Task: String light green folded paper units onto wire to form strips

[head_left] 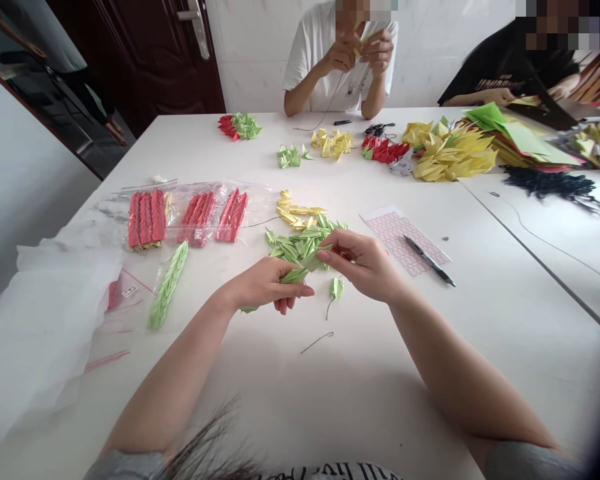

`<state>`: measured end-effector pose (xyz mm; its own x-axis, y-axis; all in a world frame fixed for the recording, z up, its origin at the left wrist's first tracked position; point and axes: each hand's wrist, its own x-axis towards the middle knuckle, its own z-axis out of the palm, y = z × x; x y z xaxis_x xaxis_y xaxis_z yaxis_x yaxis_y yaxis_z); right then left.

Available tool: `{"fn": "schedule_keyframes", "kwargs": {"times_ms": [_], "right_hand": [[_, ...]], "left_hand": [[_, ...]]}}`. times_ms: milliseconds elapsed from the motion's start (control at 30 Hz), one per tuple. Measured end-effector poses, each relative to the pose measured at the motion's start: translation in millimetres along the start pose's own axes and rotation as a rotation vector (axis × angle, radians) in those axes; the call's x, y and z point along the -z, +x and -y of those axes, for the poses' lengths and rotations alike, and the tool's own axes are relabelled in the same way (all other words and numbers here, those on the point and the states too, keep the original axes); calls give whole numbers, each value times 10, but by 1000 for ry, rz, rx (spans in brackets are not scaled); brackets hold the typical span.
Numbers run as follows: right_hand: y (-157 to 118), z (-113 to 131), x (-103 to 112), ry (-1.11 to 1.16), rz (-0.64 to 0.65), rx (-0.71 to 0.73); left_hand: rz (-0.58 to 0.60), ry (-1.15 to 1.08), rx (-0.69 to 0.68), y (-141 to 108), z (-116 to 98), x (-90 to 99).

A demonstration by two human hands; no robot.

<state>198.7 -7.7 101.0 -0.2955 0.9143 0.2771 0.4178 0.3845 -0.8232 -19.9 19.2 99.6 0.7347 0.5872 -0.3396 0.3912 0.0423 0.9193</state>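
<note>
My left hand is closed around a strip of green folded paper pieces. Thumb and fingers of my right hand pinch the strip's upper right end, so both hands meet on it. Just behind them lies a pile of loose green folded paper pieces, partly covered by my hands. Beyond that are yellow folded pieces. A small green piece with a dark cord rests below my right hand. Nearer to me lies a thin bent wire or thread.
Bagged red paper strips and a green strip lie left, beside white translucent sheets. A pen rests on a label sheet at right. A co-worker in white handles a small piece across the table.
</note>
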Motion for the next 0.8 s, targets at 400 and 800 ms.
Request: {"fn": "schedule_keyframes", "kwargs": {"times_ms": [400,800], "right_hand": [[1,21,-22,-29,34,-62],[39,90,-85,190,104,-520]], "left_hand": [[5,-39,2,-5,-2,-7],[370,-302,145,-5,0,-55]]}}
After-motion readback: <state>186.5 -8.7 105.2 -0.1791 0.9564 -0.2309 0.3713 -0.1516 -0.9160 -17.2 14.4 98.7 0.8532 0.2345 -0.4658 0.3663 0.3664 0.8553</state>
